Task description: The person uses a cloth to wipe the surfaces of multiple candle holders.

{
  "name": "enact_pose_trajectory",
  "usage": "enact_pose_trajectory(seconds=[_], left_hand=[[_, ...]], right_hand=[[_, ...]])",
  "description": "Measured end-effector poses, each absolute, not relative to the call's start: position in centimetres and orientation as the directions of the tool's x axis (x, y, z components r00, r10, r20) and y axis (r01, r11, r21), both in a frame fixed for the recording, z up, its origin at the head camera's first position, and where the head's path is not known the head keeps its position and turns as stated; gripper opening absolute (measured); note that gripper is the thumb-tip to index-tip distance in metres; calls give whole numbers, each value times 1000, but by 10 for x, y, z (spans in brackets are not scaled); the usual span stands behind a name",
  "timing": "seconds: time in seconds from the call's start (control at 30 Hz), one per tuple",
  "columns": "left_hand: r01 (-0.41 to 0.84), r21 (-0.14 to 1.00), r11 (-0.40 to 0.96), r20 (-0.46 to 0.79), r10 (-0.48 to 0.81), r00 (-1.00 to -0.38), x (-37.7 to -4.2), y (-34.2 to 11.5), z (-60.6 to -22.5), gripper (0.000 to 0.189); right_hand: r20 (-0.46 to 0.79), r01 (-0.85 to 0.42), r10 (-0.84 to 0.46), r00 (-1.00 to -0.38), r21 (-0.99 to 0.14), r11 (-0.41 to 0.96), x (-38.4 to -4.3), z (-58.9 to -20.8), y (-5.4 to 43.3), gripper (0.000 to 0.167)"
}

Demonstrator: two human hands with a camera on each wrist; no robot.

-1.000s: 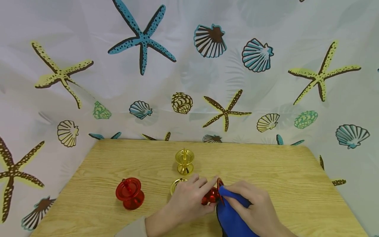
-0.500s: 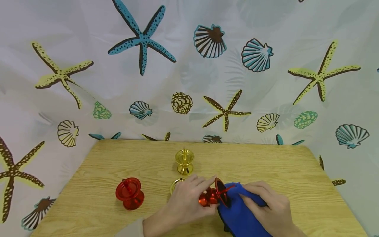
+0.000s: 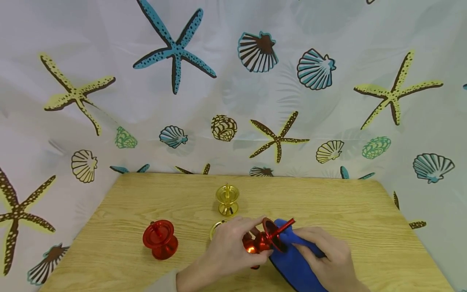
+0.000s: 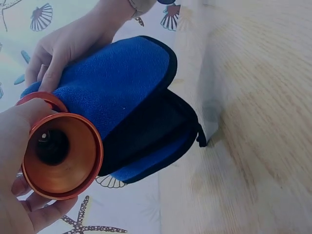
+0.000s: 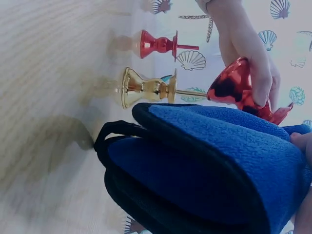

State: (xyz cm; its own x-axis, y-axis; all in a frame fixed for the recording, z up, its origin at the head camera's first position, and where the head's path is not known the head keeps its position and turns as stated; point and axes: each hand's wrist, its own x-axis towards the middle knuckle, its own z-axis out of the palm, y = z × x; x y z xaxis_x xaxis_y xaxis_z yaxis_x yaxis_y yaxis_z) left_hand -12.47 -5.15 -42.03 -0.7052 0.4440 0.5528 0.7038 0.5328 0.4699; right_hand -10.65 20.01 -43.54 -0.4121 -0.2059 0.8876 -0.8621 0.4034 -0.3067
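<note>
My left hand (image 3: 231,243) grips a shiny red candle holder (image 3: 262,242) by its body, tilted so that its dish and spike point up and to the right. The hollow base of this candle holder (image 4: 80,161) faces the camera in the left wrist view. In my right hand (image 3: 330,253) a blue cloth with black edging (image 3: 297,259) is pinched, its folded tip close beside the spike and dish. The rest of the cloth (image 5: 209,146) hangs down in loose folds, and its black loop (image 5: 114,129) shows in the right wrist view.
Another red candle holder (image 3: 160,239) stands upright at the left of the wooden table (image 3: 365,227). A gold candle holder (image 3: 228,198) stands farther back, and a second gold one (image 3: 216,231) is mostly hidden behind my left hand. A shell-patterned curtain (image 3: 204,93) encloses the table.
My right hand with the cloth has shifted right from the dish along the spike, then slightly back. The spike, earlier covered by the cloth, now shows. My left hand keeps its grip, tilting the candle holder slightly.
</note>
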Motion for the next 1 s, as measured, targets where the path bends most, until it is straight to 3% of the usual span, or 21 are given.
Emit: enact_pose_trajectory(seconds=[0.17, 0.4, 0.53, 0.8, 1.0], left_hand=[[540, 704, 462, 406, 362, -839, -120, -48, -416, 60], [294, 883, 366, 227, 216, -950, -120, -45, -409, 57], [225, 914, 338, 174, 176, -969, -124, -44, -407, 58], [150, 959, 239, 97, 221, -970, -126, -39, -407, 50], [106, 974, 202, 52, 258, -965, -122, -36, -407, 59]], right_hand=[[855, -845, -193, -481, -393, 363, -106, -433, 206, 21], [834, -823, -197, -516, -419, 384, -105, -430, 214, 19], [842, -839, -220, -493, -393, 376, -106, -433, 211, 25], [910, -896, -231, -345, -246, 369, -113, -436, 198, 28], [924, -882, -205, -323, -215, 419, -116, -435, 196, 29]])
